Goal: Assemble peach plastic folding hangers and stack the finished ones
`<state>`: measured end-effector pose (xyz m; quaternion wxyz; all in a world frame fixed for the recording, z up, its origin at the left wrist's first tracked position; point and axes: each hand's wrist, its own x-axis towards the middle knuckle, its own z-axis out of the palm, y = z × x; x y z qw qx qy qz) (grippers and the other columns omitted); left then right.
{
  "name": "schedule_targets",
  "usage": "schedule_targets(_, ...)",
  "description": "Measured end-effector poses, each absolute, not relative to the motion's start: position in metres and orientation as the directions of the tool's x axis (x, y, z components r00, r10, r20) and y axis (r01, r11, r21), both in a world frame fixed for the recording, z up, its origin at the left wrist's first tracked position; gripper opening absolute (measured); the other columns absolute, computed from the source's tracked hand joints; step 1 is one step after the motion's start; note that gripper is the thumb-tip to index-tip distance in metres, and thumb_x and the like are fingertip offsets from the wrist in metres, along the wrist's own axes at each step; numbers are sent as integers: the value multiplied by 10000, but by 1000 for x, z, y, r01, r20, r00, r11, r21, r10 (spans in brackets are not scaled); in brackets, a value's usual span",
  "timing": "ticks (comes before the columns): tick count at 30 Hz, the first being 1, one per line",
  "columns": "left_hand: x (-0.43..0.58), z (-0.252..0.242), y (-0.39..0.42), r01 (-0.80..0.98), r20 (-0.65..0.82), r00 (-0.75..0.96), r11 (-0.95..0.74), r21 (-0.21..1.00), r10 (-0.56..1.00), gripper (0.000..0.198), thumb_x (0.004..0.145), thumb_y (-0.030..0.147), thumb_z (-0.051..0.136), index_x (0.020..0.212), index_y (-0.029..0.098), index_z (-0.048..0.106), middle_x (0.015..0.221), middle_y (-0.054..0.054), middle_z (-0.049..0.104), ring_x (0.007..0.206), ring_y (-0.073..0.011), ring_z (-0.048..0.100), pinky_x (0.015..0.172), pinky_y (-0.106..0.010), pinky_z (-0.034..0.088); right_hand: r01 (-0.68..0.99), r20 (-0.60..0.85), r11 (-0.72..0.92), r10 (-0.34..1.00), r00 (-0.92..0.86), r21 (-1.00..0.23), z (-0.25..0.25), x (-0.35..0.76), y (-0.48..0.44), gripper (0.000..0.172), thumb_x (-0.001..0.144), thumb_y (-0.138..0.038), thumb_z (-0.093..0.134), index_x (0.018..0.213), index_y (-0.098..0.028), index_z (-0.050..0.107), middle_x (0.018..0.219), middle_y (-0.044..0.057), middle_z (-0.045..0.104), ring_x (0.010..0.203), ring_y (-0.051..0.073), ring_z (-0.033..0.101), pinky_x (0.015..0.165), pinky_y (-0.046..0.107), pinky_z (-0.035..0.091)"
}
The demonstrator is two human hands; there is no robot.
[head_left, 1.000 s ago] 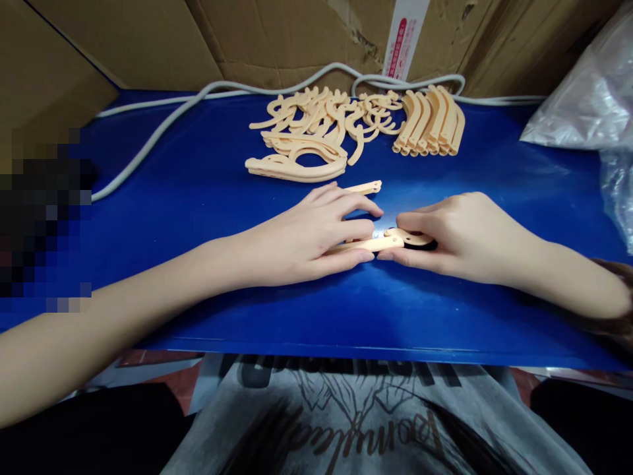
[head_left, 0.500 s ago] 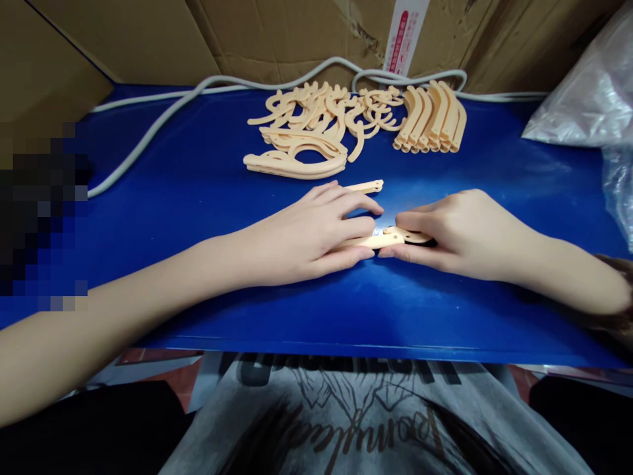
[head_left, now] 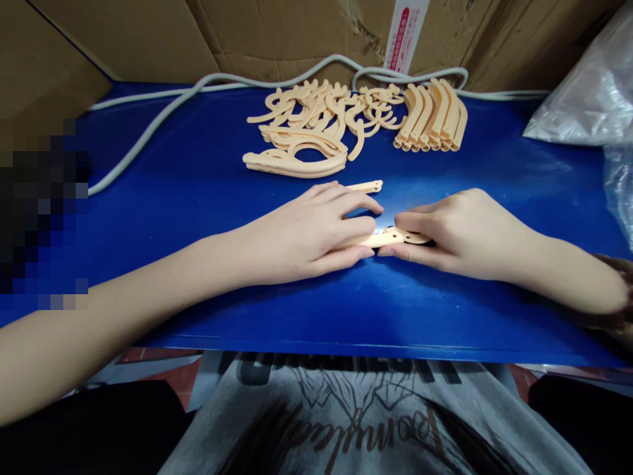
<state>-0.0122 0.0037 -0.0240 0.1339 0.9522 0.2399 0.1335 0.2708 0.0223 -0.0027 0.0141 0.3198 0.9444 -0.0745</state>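
My left hand (head_left: 311, 234) lies on the blue table (head_left: 198, 218), its fingers closed over one end of a peach plastic hanger part (head_left: 380, 239). From the other side, my right hand (head_left: 457, 231) pinches the far end of the same part. A small shiny bit shows where the two hands meet. Another peach strip (head_left: 366, 187) lies just behind my left fingers, mostly hidden by them.
At the back of the table lie a heap of peach hooks (head_left: 326, 112), stacked hanger arms (head_left: 294, 158) and a row of curved pieces (head_left: 432, 119). A white cable (head_left: 163, 119) runs along the back. Cardboard boxes (head_left: 148, 39) stand behind; a clear plastic bag (head_left: 588, 92) sits right.
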Motion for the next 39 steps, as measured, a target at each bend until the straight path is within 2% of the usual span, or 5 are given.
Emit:
schedule_targets(9,-12,-22,3,428,173,860,-864,266,480,390,1241,387,422,1191,170,742,1664,-213,660,1647,-432,556,1357,-635,456,586,-53,803,584,-810,-110,-4,271,22,836,1129,-851,79,746,-243,507,624,60,594,549,162,411,621,354,200)
schedule_targets(21,-12,-19,3,437,141,865,-861,259,482,405,1238,398,414,1167,168,740,1694,-216,643,1678,-454,526,1355,-667,459,571,-31,818,570,-821,-77,-6,273,21,873,1140,-827,51,776,-233,577,640,56,570,577,168,368,632,361,204)
schedule_targets(28,-12,-19,2,457,119,861,-855,245,494,405,1238,431,399,1158,199,721,1713,-179,634,1698,-410,499,1385,-631,436,576,-42,812,574,-818,-94,-4,272,21,802,1160,-793,142,775,-235,571,637,53,572,575,166,380,638,363,204)
schedule_targets(39,-11,-18,1,450,132,855,-844,293,501,351,1217,389,464,1201,191,753,1707,-206,637,1697,-447,499,1382,-700,416,562,-20,820,564,-826,-104,-6,273,22,723,1175,-749,248,755,-231,528,635,33,552,569,148,387,632,352,200)
